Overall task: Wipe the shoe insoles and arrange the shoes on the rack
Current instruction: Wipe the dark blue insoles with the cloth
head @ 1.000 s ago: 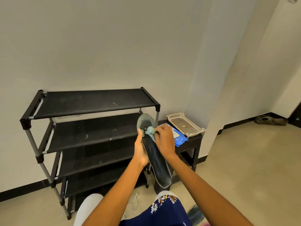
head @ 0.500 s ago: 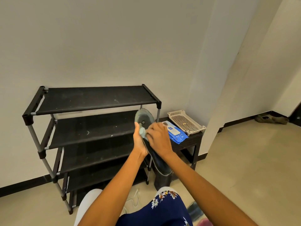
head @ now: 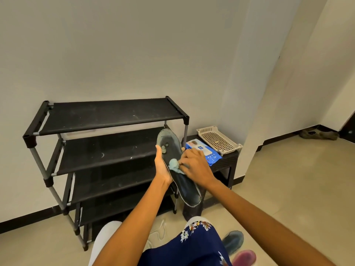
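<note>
A dark blue-grey insole (head: 187, 190) stands tilted in front of me, its worn toe end up. My left hand (head: 162, 167) grips its left edge from underneath. My right hand (head: 196, 167) pinches a crumpled pale blue wipe (head: 173, 164) and presses it on the middle of the insole. The black shoe rack (head: 107, 120) with several bare shelves stands behind, against the wall. Another blue-grey insole (head: 233, 240) and a pink one (head: 245, 257) lie on the floor at the lower right.
A blue pack of wipes (head: 206, 153) and a beige perforated tray (head: 219, 140) lie on a small black side table (head: 231, 160) right of the rack. A white shoelace (head: 159, 234) shows by my knee. A pair of dark shoes (head: 318, 134) lies far right by the wall.
My right hand has slid the wipe down from the insole's toe area toward its middle. The left hand keeps the same hold.
</note>
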Demonstrator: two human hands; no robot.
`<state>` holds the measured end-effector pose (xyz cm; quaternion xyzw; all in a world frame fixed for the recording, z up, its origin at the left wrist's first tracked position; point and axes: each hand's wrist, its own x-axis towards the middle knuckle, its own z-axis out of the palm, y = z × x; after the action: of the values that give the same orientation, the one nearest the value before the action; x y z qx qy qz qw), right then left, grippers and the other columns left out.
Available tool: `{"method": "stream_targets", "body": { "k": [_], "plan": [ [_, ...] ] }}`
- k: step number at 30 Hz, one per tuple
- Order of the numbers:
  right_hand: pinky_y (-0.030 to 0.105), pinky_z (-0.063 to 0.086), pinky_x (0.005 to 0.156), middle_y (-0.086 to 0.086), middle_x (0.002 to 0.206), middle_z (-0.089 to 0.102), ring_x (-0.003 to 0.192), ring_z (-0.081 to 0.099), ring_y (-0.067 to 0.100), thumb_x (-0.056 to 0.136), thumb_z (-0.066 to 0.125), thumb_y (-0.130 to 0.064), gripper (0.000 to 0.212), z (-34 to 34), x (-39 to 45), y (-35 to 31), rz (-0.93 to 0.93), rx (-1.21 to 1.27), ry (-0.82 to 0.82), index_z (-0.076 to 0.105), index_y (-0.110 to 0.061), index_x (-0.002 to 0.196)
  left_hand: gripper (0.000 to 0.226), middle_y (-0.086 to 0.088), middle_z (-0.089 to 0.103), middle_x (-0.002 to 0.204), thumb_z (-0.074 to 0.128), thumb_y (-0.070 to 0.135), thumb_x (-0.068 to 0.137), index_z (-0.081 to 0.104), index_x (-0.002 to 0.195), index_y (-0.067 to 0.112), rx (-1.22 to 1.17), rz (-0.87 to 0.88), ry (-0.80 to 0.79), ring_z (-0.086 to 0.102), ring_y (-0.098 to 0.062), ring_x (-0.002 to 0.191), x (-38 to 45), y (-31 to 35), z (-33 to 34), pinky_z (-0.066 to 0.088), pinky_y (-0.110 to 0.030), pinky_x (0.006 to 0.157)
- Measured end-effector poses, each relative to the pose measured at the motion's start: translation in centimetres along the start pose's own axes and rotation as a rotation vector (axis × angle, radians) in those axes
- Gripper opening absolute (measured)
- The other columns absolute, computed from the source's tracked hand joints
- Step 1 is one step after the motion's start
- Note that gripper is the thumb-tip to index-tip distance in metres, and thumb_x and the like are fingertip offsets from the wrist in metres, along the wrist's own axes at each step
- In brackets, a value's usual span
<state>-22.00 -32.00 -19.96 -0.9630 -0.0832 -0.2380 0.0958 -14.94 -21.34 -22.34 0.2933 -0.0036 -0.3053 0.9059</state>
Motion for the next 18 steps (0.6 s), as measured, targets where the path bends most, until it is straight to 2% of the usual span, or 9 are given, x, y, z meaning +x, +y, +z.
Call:
{"method": "stream_targets", "body": {
  "k": [2, 4, 6, 8, 10, 11, 13, 15, 18],
  "plan": [
    [0.035, 0.032, 0.087, 0.002, 0.099, 0.058, 0.102, 0.046, 0.02, 0.089, 0.059, -0.023, 0.013, -0.4, 1.0, 0.9, 0.128, -0.072, 0.044, 0.07, -0.016, 0.091, 0.076, -0.018, 0.064, 0.111, 0.034, 0.069, 0.087, 0.057, 0.123, 0.006, 0.003, -0.023, -0.044, 0.06, -0.029, 0.102, -0.3, -0.8, 0.6, 0.045, -0.043, 0.094],
    [0.034, 0.032, 0.087, 0.004, 0.098, 0.058, 0.1, 0.046, 0.021, 0.09, 0.057, -0.021, 0.015, -0.5, 1.8, 0.9, 0.205, -0.095, 0.087, 0.07, -0.014, 0.092, 0.076, -0.018, 0.065, 0.112, 0.032, 0.069, 0.088, 0.058, 0.122, 0.006, 0.034, -0.026, -0.042, 0.06, -0.028, 0.104, -0.3, -1.0, 1.3, 0.047, -0.042, 0.092],
    [0.033, 0.035, 0.085, 0.004, 0.096, 0.058, 0.096, 0.046, 0.02, 0.089, 0.058, -0.02, 0.013, -0.4, 1.6, 0.1, 0.143, -0.007, 0.038, 0.069, -0.013, 0.09, 0.075, -0.016, 0.068, 0.104, 0.032, 0.069, 0.088, 0.059, 0.119, 0.006, 0.098, -0.01, -0.008, 0.064, -0.026, 0.097, 0.2, -0.4, 1.2, 0.051, -0.039, 0.084],
    [0.033, 0.037, 0.081, 0.004, 0.094, 0.058, 0.094, 0.047, 0.019, 0.087, 0.06, -0.019, 0.011, -0.3, 0.7, -0.4, 0.033, 0.066, -0.09, 0.069, -0.013, 0.088, 0.072, -0.014, 0.07, 0.095, 0.034, 0.067, 0.089, 0.062, 0.112, 0.005, 0.124, 0.013, 0.041, 0.066, -0.025, 0.089, 0.9, 0.3, 0.2, 0.054, -0.037, 0.078],
    [0.031, 0.036, 0.076, 0.002, 0.094, 0.058, 0.091, 0.048, 0.016, 0.087, 0.06, -0.019, 0.01, -0.5, 0.6, 0.2, 0.013, 0.063, -0.154, 0.069, -0.015, 0.087, 0.07, -0.014, 0.071, 0.092, 0.034, 0.068, 0.089, 0.064, 0.106, 0.007, 0.099, 0.019, 0.037, 0.066, -0.025, 0.088, 1.2, 0.4, -0.7, 0.053, -0.038, 0.079],
    [0.029, 0.034, 0.072, 0.001, 0.091, 0.057, 0.086, 0.048, 0.014, 0.088, 0.059, -0.017, 0.01, -0.6, 0.9, 0.6, 0.07, 0.103, -0.102, 0.068, -0.015, 0.086, 0.073, -0.015, 0.071, 0.097, 0.033, 0.07, 0.087, 0.064, 0.109, 0.007, 0.078, 0.005, 0.017, 0.065, -0.027, 0.093, 1.0, 0.5, -0.8, 0.051, -0.04, 0.085],
    [0.024, 0.036, 0.065, 0.0, 0.084, 0.056, 0.078, 0.049, 0.013, 0.09, 0.055, -0.012, 0.009, -0.8, 1.9, 0.8, 0.32, 0.3, 0.096, 0.063, -0.012, 0.087, 0.08, -0.017, 0.065, 0.114, 0.034, 0.073, 0.085, 0.059, 0.122, 0.007, 0.063, -0.019, -0.027, 0.062, -0.028, 0.103, 0.9, 0.4, -1.0, 0.047, -0.043, 0.095],
    [0.02, 0.039, 0.064, 0.0, 0.085, 0.059, 0.078, 0.052, 0.013, 0.092, 0.052, -0.01, 0.01, -0.9, 2.7, 0.4, 0.453, 0.432, 0.208, 0.061, -0.01, 0.092, 0.079, -0.016, 0.064, 0.117, 0.032, 0.071, 0.087, 0.056, 0.127, 0.008, 0.053, -0.008, -0.043, 0.062, -0.027, 0.104, 0.7, 0.4, -1.1, 0.048, -0.041, 0.092],
    [0.02, 0.046, 0.077, 0.003, 0.095, 0.063, 0.086, 0.054, 0.01, 0.095, 0.049, -0.012, 0.016, 0.2, 3.2, -1.6, 0.35, 0.367, 0.084, 0.063, -0.01, 0.101, 0.077, -0.017, 0.066, 0.111, 0.029, 0.071, 0.087, 0.061, 0.117, 0.008, 0.087, -0.014, -0.017, 0.062, -0.029, 0.103, 0.0, 0.6, -0.3, 0.049, -0.041, 0.088]
  ]
}}
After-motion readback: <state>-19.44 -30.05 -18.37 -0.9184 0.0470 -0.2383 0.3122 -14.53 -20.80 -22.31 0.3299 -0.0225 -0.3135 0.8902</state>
